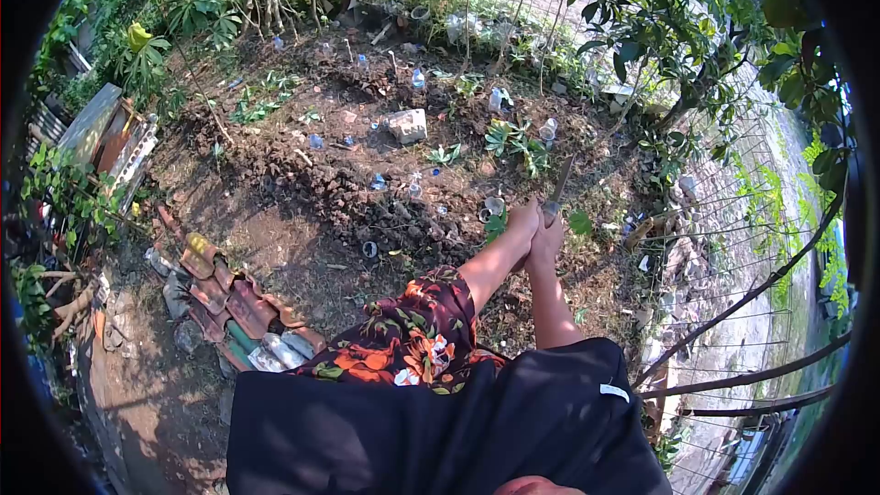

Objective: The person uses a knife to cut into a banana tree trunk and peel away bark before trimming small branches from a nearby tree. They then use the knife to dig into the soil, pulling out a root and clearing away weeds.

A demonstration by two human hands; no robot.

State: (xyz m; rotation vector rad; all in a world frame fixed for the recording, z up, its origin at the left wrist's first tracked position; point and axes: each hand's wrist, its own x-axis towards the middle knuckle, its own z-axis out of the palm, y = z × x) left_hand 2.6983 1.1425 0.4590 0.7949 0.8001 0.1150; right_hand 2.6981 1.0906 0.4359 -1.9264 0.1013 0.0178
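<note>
Both our hands are gripping one tool: our left hand (524, 218) and right hand (548, 236), pressed together, are clasping the long grey metal blade (560, 185) angling up over the dark dug soil (367, 192).

Blade (561, 181): dull grey metal, smooth, projecting above clasped left hand (524, 220) and right hand (548, 238). Soil (367, 192) beyond grip: rough, clumped, matt. Sleeve (412, 335) below grip: printed floral cloth.

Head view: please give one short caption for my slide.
Both hands grip one long tool handle above dug garden soil.
</note>
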